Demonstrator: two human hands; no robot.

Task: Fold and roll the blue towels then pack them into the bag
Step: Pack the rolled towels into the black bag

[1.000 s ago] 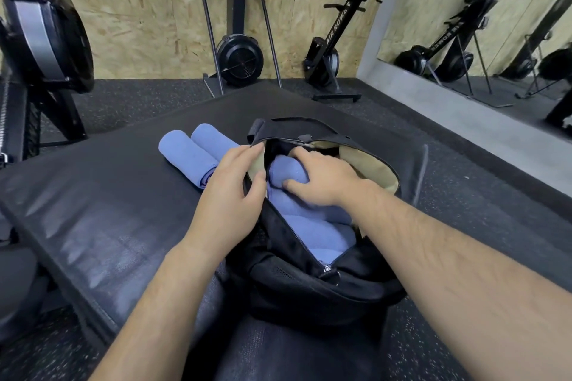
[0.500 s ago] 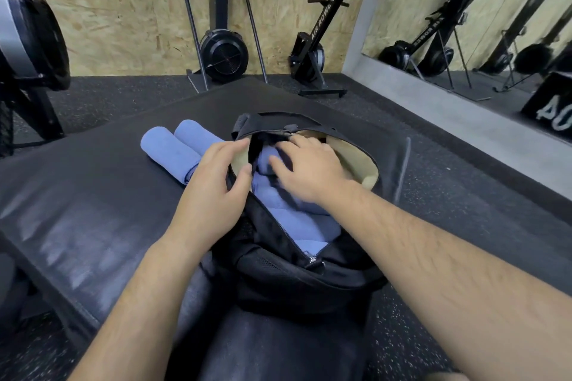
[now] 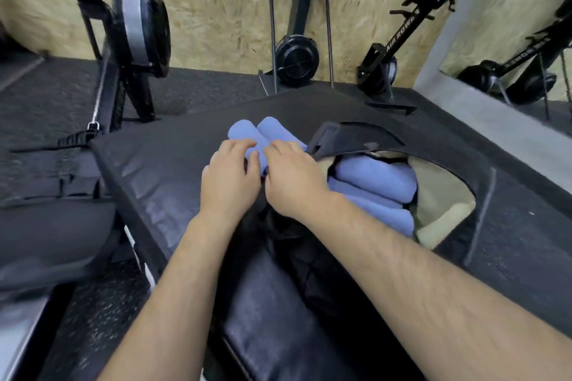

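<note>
Together, left hand (image 3: 230, 179) and right hand (image 3: 294, 184) fingers (image 3: 241, 145) clasp rolled towels (image 3: 247, 132) pointing far-left.

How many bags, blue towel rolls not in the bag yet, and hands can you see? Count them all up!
Bag: 1
Blue towel rolls outside it: 2
Hands, left and right: 2
Total: 5

Black bag (image 3: 356, 136) open, partly packed.
Tan lining showing; stacked blue rolls (image 3: 377, 182) fill its left side. Two loose rolls (image 3: 247, 131) lie side by side, touching, just outside its left edge.
</note>
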